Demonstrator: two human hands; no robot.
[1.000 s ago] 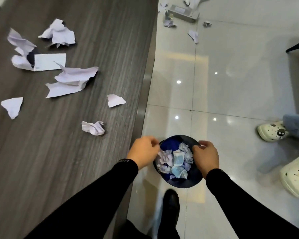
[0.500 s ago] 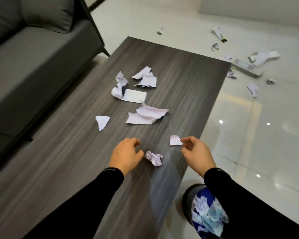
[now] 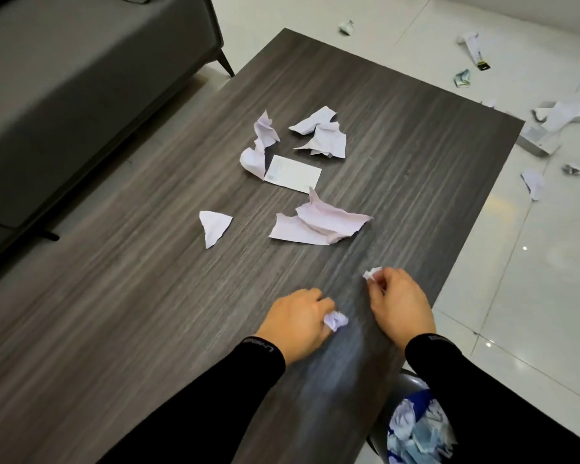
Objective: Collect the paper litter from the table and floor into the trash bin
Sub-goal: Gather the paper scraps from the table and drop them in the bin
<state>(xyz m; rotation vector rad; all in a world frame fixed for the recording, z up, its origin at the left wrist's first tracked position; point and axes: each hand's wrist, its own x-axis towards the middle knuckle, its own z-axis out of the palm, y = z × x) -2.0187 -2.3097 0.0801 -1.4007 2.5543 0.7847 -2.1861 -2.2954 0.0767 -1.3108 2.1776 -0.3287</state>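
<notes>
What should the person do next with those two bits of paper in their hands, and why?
Probably carry both to the dark round trash bin and drop them. The left hand pinches a small crumpled white paper ball, the right hand a tiny white paper scrap, and the bin sits just below the right forearm.

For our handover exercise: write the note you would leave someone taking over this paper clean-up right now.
Left hand: fingers shut on a crumpled paper ball.
Right hand: fingers pinching a small paper scrap.
Trash bin: on the floor at the table's near right corner, already holding paper.
Left: drop both pieces in, clear the torn sheets mid-table, then the floor litter beyond the far right edge.
</notes>
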